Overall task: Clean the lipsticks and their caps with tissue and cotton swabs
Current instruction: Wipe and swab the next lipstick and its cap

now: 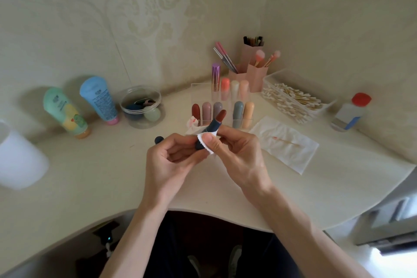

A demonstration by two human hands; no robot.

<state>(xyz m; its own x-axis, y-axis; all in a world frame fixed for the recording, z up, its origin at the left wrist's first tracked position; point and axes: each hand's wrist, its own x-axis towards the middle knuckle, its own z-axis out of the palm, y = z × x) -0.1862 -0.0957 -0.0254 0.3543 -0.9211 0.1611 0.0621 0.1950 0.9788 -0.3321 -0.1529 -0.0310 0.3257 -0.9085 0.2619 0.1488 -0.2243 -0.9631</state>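
My left hand (pixel 171 160) holds the base of an uncapped dark blue lipstick (pixel 211 127) whose brick-red bullet points up and away from me. My right hand (pixel 239 153) pinches a small white tissue piece (pixel 204 140) against the tube with thumb and fingers. The dark blue cap (pixel 158 140) lies on the table just left of my left hand. A crumpled red-stained tissue (pixel 192 124) sits behind the hands. Several capped lipsticks stand in a clear organizer (pixel 223 106). A used cotton swab (pixel 291 141) lies on a flat tissue (pixel 286 144) to the right.
A clear box of cotton swabs (pixel 293 99) sits at the back right, with a red-capped bottle (pixel 352 113) beyond it. Pink brush holders (pixel 250 70) stand behind the organizer. A round clear jar (pixel 142 106), two tubes (pixel 81 108) and a white cup (pixel 18 156) are on the left.
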